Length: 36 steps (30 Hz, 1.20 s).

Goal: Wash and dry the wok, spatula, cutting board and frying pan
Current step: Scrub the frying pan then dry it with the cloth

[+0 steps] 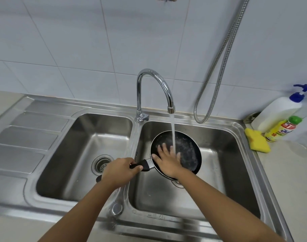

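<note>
A stainless-steel double-basin sink (35,135) is set into a pale surface (289,172). Its curved chrome faucet (159,81) runs water onto a round black frying pan (189,151) held tilted over the right basin. The left hand (121,170) is curled round the pan's black handle (144,165). The right hand (166,159) presses flat inside the pan with its fingers spread. A yellow sponge (257,140) lies on the surface.

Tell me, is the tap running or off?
Running: a stream falls from the faucet into the frying pan.

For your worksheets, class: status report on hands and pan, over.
Left hand grips frying pan by handle. Right hand flat inside pan, under faucet stream. Sponge aside on counter.
</note>
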Available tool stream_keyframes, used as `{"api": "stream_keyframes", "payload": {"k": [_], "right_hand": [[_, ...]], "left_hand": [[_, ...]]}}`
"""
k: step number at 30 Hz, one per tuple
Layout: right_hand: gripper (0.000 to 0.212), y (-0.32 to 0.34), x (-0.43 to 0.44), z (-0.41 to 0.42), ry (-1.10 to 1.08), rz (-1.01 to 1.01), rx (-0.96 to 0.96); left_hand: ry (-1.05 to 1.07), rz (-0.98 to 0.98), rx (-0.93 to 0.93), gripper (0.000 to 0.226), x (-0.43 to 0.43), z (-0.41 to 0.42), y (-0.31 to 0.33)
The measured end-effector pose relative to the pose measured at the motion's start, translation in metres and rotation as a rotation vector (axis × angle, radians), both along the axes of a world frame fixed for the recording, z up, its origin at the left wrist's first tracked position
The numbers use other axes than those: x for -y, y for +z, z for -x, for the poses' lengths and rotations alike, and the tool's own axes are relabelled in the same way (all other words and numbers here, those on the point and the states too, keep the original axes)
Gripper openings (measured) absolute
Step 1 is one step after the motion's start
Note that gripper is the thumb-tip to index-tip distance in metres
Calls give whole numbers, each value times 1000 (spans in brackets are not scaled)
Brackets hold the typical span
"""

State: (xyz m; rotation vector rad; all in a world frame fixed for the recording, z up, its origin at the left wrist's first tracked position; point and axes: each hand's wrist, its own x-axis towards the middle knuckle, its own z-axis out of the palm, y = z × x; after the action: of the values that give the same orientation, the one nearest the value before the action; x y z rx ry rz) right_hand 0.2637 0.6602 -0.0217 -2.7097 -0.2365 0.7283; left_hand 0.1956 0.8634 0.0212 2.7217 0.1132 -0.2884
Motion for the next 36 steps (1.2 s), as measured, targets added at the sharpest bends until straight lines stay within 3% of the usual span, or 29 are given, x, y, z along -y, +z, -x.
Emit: {"api": "stream_keyframes", "payload": {"k": [5, 10, 12, 14, 17, 19, 22, 24, 27, 32, 36], "right_hand": [[75, -7, 35, -4, -101, 163, -3], [72, 19, 14, 40, 118, -183, -237], [93, 20, 39, 38, 166, -98, -150], [115, 19, 68, 28, 248, 133, -22], [115, 18, 72, 34, 268, 296, 50], [116, 14, 48, 51, 223, 125, -24], [88, 15, 26, 66, 97, -143, -168], [86, 12, 40, 59, 122, -19, -92], [109, 5, 52, 56, 165, 160, 40], [119, 15, 5, 76, 204, -129, -160], [115, 13, 27, 60, 248, 30, -77]], "left_hand": [[16, -37, -15, 33, -7, 1, -6], [81, -22, -6, 32, -3, 0, -8], [95, -22, -15, 32, -9, -2, -8], [96, -33, -17, 32, -15, -3, -6], [89, -54, -6, 32, -17, -2, -7], [85, -63, -8, 32, -14, -1, -7], [72, -61, -31, 32, -15, 2, -10], [94, -46, -37, 32, -19, 4, -11], [134, -38, -25, 31, -22, 7, -14], [116, -42, -30, 30, -24, 7, -15], [154, -5, -50, 29, -31, 11, -18]]}}
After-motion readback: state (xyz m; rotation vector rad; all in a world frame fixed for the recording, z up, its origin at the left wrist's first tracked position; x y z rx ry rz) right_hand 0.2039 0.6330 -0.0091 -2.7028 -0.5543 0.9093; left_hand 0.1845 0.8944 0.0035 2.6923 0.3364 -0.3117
